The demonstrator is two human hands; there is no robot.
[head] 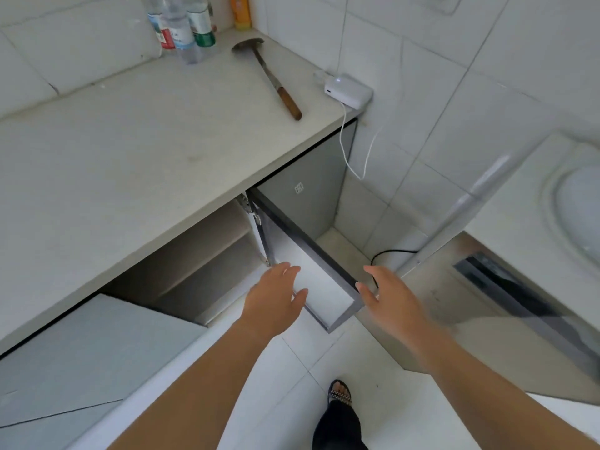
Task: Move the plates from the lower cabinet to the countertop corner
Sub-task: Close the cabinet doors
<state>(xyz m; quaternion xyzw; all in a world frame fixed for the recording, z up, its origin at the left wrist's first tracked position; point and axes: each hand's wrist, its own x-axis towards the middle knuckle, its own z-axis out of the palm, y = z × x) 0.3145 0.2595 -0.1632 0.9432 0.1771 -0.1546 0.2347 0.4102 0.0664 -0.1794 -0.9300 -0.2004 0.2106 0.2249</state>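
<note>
The lower cabinet (pixel 201 264) under the grey countertop (pixel 136 138) stands open, its grey door (pixel 311 264) swung out toward me. Only bare shelves show inside; no plates are visible. My left hand (pixel 276 297) hovers with fingers spread in front of the door's white inner face. My right hand (pixel 386 297) is open too, just right of the door's outer edge. Neither hand holds anything. The countertop corner (pixel 246 37) lies at the far end by the tiled walls.
Several bottles (pixel 181 27) stand near the corner, with a wooden-handled spatula (pixel 269 76) and a white charger box (pixel 349 89) trailing a cable down the wall. A washing machine (pixel 535 248) sits to the right. My sandalled foot (pixel 339 394) is on the white tiled floor.
</note>
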